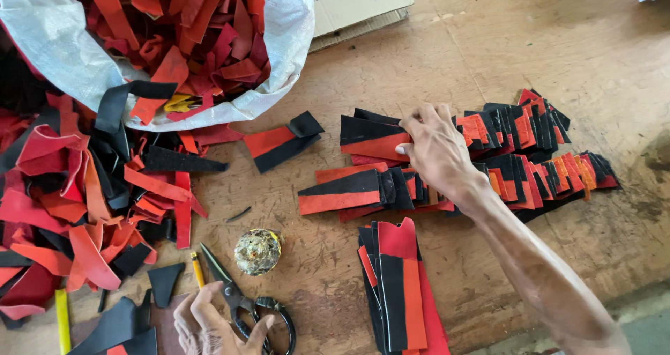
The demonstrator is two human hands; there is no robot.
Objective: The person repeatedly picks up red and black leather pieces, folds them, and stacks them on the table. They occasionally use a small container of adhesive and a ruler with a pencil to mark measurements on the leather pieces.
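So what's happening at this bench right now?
A person sorts red-and-black cut strips on a wooden table. The right hand presses on the fanned rows of strips; the left hand rests beside black scissors. A white sack of scraps sits upper left, with a loose scrap heap below it.

Red-and-black leather strips (pixel 363 140) — flat, overlapping in rows on wooden floor; black-handled scissors (pixel 244 302) — lying closed nearby.
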